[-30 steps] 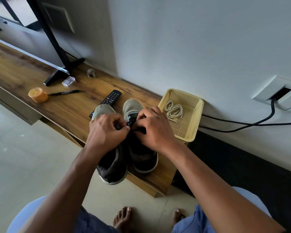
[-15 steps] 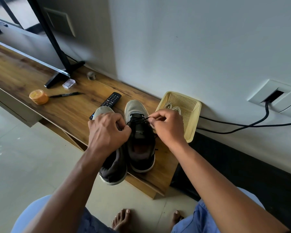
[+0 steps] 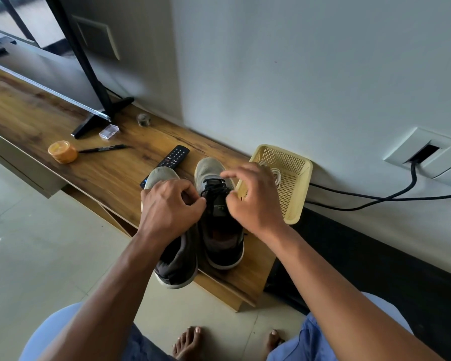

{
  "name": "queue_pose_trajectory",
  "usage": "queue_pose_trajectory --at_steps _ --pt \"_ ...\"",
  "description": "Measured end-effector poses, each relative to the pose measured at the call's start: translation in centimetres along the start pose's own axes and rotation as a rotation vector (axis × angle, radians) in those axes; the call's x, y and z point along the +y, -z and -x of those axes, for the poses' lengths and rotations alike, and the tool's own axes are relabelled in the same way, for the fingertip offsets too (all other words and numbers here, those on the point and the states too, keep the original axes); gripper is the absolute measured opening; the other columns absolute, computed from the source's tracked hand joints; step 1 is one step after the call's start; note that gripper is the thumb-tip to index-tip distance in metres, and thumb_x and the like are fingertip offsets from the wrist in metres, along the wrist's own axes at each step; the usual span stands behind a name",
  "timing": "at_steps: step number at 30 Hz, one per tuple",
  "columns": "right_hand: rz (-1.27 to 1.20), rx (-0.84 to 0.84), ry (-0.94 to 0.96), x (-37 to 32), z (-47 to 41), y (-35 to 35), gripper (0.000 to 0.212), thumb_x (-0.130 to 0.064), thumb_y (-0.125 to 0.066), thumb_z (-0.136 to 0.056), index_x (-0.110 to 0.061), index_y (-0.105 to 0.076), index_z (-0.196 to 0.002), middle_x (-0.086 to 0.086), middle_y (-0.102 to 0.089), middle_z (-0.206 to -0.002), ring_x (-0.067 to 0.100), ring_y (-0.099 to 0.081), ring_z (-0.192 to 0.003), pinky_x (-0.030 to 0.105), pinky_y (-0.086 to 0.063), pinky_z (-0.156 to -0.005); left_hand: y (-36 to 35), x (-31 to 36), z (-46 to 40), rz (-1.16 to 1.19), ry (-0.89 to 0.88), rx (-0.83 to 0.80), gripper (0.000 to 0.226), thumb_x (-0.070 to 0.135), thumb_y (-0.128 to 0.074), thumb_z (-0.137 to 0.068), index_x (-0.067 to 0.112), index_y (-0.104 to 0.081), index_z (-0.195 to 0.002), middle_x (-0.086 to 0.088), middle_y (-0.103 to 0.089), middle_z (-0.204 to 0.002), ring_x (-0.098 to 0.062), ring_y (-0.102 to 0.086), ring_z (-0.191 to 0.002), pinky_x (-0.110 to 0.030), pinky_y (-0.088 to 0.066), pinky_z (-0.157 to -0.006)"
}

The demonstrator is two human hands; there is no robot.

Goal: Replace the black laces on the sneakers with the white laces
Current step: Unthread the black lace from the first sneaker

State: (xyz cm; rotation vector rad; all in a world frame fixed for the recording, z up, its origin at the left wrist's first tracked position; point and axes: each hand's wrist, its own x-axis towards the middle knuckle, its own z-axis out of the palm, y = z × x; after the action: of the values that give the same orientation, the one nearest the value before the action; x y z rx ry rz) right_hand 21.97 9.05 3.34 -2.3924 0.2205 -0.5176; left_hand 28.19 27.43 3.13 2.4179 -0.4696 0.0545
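The two sneakers (image 3: 220, 225) stand side by side at the counter's (image 3: 110, 175) near right end, heels over its front edge. The right one keeps its black laces (image 3: 215, 187). The left hand (image 3: 167, 207) curls its grip over the left shoe; what it pinches is hidden. The right hand (image 3: 255, 199) hovers with fingers loosely spread. White laces (image 3: 275, 175), half hidden, lie in the yellow basket (image 3: 294, 188) at the right edge. Farther left lie a remote (image 3: 173, 157), pen (image 3: 104, 149) and orange tub (image 3: 62, 151), below a pale wall (image 3: 297, 74).

Soft daylight from upper left; wide-angle bend at edges; slight blur.
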Motion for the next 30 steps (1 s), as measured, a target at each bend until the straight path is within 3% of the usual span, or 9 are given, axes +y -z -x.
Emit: queue_pose_trajectory --at_steps 6,11,20,25,30 --pt "0.361 -0.185 0.222 0.0 0.6 -1.2 0.033 -0.047 -0.071 -0.081 -0.03 -0.076 -0.108 -0.008 -0.058 -0.127 0.025 -0.045 -0.123 0.05 -0.042 -0.1 0.0 0.2 -0.1 -0.017 -0.004 0.007 0.019 0.051 -0.062 -0.074 0.033 -0.065 -0.071 0.018 -0.064 -0.072 -0.011 -0.061 -0.086 -0.046 -0.044 -0.087" --pt "0.397 -0.112 0.257 0.0 0.6 -1.5 0.02 -0.042 -0.071 -0.086 -0.025 -0.076 -0.094 -0.009 -0.062 -0.113 0.024 -0.048 -0.114 0.046 -0.041 -0.092 -0.1 0.2 0.0 -0.032 -0.016 0.03 0.019 0.051 -0.064 -0.075 0.033 -0.066 -0.071 0.018 -0.064 -0.072 -0.01 -0.058 -0.086 -0.043 -0.039 -0.086" --pt "0.39 0.034 0.108 -0.8 1.2 -1.7 0.011 -0.026 -0.076 -0.077 -0.025 -0.072 -0.087 -0.011 -0.066 -0.096 0.02 -0.052 -0.094 0.04 -0.044 -0.079 -0.5 0.9 0.2 -0.119 -0.027 0.068 0.021 0.043 -0.071 -0.078 0.031 -0.059 -0.067 0.016 -0.059 -0.069 -0.011 -0.055 -0.085 -0.04 -0.031 -0.082" --pt "0.248 0.132 -0.016 -0.3 1.2 -1.7 0.012 -0.022 -0.081 -0.079 -0.026 -0.07 -0.08 -0.012 -0.064 -0.086 0.017 -0.056 -0.086 0.038 -0.049 -0.069 -0.6 1.3 0.3 -0.116 -0.007 0.076 0.023 0.042 -0.073 -0.078 0.029 -0.058 -0.066 0.015 -0.061 -0.068 -0.013 -0.055 -0.084 -0.038 -0.027 -0.081" --pt "0.175 0.201 -0.133 -0.2 1.4 -1.7 0.02 -0.018 -0.08 -0.083 -0.029 -0.064 -0.076 -0.014 -0.063 -0.086 0.012 -0.058 -0.084 0.025 -0.037 -0.058 -0.7 1.6 0.5 -0.097 -0.02 0.083 0.025 0.039 -0.075 -0.076 0.026 -0.057 -0.066 0.013 -0.059 -0.064 -0.008 -0.053 -0.077 -0.037 -0.026 -0.081"
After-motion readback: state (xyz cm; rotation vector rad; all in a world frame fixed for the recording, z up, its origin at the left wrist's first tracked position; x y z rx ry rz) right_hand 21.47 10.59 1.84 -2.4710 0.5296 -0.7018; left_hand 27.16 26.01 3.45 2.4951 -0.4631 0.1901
